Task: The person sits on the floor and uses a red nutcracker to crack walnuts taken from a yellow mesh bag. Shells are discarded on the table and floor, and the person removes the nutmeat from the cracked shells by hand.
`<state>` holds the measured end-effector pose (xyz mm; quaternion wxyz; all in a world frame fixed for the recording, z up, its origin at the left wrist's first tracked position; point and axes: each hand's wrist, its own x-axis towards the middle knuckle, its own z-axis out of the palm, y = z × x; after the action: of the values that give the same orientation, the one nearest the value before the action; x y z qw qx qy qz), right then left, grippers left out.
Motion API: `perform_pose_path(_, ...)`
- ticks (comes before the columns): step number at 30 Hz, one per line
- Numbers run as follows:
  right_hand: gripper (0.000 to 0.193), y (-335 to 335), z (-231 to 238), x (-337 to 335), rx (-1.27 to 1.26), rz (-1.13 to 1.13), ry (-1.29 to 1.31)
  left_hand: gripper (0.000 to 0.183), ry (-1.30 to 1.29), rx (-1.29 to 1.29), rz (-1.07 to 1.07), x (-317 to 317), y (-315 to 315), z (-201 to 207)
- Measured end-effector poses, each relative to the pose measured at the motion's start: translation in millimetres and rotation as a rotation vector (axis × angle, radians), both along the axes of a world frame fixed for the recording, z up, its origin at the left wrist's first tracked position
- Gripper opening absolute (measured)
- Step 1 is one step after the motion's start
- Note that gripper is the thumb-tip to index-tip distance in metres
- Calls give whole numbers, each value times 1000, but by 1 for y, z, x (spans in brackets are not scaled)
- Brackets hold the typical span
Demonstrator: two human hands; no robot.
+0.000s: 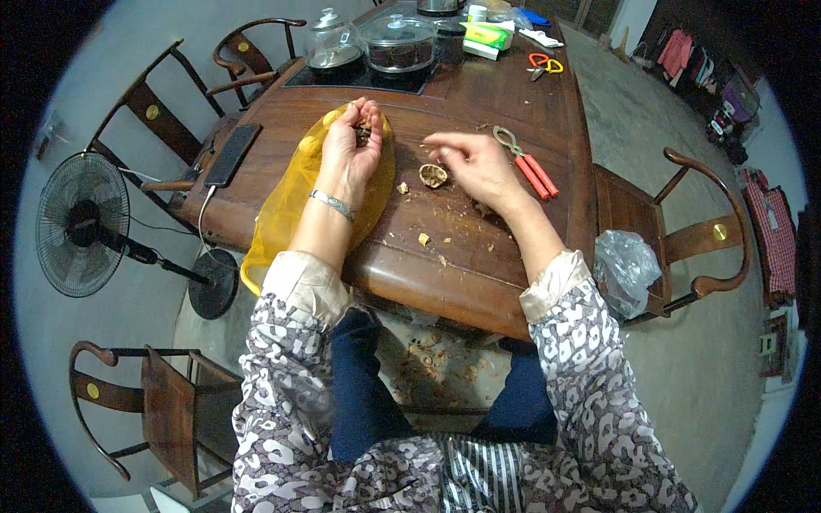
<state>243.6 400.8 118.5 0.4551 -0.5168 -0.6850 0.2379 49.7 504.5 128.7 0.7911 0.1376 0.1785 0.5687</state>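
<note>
My left hand (353,141), palm up and fingers curled, cups small dark walnut pieces (363,135). It sits over a yellow mesh bag (282,201) that lies on the table, with pale nuts (310,147) showing through the mesh. My right hand (473,164) hovers low at the table, index finger stretched to the left and thumb apart from it. I see nothing between those fingers, though the palm is hidden. Beside its thumb lies a broken walnut shell (434,176), hollow side up. A nutcracker with red handles (532,168) rests to the right.
Shell crumbs (423,239) dot the wooden table (428,278). A phone (233,156) on a white cable lies left. Glass pots (399,44), a tissue pack (488,36) and scissors (546,65) stand farther back. A chair (693,235) holds a plastic bag (627,269); a fan (84,224) stands left.
</note>
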Motion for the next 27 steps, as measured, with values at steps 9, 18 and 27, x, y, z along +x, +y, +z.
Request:
perform_pose_path(9,39,-14,-18,-6,245,-38,-247,19,71,11,-96,-39,-102,30)
perform_pose_path(18,35,-108,-20,-51,287,131,-350,16,94,-101,-84,-82,-218,-12)
perform_pose_path(27,33,-211,-23,-57,309,173,-273,15,128,-164,-170,-75,-293,-47)
